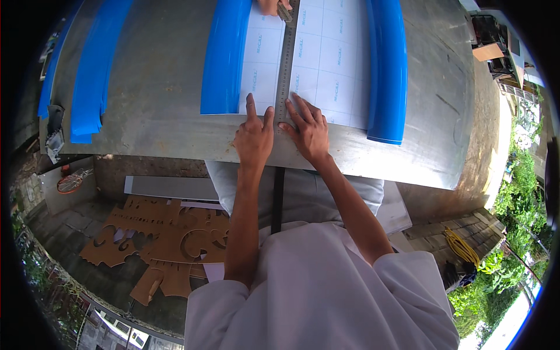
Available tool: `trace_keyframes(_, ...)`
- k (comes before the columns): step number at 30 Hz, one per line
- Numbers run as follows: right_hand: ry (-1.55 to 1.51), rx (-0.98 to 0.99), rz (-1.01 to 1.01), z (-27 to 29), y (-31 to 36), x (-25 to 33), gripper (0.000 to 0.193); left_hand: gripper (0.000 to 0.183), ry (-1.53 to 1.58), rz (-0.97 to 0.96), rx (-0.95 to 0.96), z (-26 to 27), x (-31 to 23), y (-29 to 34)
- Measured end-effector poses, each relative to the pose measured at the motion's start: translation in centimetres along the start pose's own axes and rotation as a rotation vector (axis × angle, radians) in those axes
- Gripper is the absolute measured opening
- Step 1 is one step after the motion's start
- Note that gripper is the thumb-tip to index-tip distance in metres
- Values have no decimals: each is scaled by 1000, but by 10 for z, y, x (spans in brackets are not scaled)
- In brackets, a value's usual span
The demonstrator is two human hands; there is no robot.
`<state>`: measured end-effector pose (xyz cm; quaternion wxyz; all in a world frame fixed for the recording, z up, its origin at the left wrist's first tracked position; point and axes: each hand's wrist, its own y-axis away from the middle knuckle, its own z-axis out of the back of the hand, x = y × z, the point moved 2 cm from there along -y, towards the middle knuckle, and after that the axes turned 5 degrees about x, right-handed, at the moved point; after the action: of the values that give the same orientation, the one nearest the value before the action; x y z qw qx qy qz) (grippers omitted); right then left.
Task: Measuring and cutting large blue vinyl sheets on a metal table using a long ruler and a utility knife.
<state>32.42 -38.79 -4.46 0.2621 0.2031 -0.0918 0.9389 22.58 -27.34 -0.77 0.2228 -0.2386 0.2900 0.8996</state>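
Observation:
My left hand (pixel 254 139) rests at the near edge of a white-backed blue sheet (pixel 265 52), its index finger stretched forward onto the backing and its thumb apart. Fingers spread, my right hand (pixel 310 131) lies beside a long metal ruler (pixel 284 76), fingertips at the ruler's right side on the backing. The ruler runs away from me across the sheet and reaches past its near edge onto the metal table (pixel 163 99). Both sides of the sheet curl up into blue rolls. At the far end, another person's hand (pixel 269 6) is beside a small brownish object (pixel 284 13) on the ruler.
More blue strips (pixel 96 70) lie on the table's left side. Below the table, brown cut-out boards (pixel 169 230) are piled on the floor at left. A yellow coiled cord (pixel 462 246) lies at right, near green plants (pixel 513 186).

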Motion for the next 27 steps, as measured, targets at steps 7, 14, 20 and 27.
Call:
trace_keyframes(7, -7, -5, -4, -2, 1, 0, 58, 60, 126, -258, -210, -10, 43, 18)
trace_keyframes(14, 1, -1, -11, -3, 1, 0, 58, 55, 203, -412, -211, -12, 60, 11)
trace_keyframes(20, 23, -3, -6, -3, 1, -1, 56, 54, 272, -470, -190, -11, 61, 11)
trace_keyframes(27, 27, 14, -8, -4, 2, 0, 56, 53, 335, -471, -188, -10, 62, 12)
